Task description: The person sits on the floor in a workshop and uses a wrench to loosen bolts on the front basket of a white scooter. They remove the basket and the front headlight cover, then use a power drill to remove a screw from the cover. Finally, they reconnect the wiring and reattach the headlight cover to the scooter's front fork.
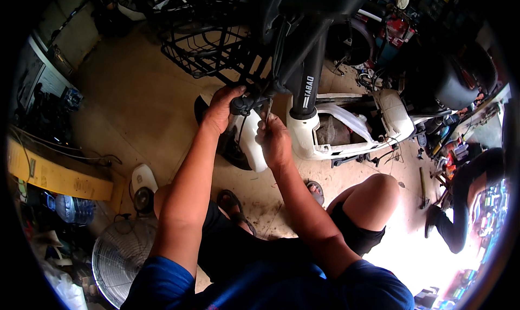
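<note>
An electric bike with a black frame tube [310, 74] stands in front of me. My left hand [221, 109] is closed around the side of a black round fitting [240, 106] below the wire basket; some of its fingers are hidden behind it. Just to the right, my right hand [276, 138] pinches a thin metal tool [269, 107], its tip up against the black parts under the frame. The tool's exact kind is too small to tell. Below both hands is the white front fender [253, 146], with the dark front wheel [234, 153] beside it.
The black wire basket [208, 47] juts out at the upper left. White body panels [303, 139] extend right. A floor fan [120, 258] and a yellow beam [65, 174] are at the left. Parts clutter the right, where another person's dark-clad leg [459, 226] shows.
</note>
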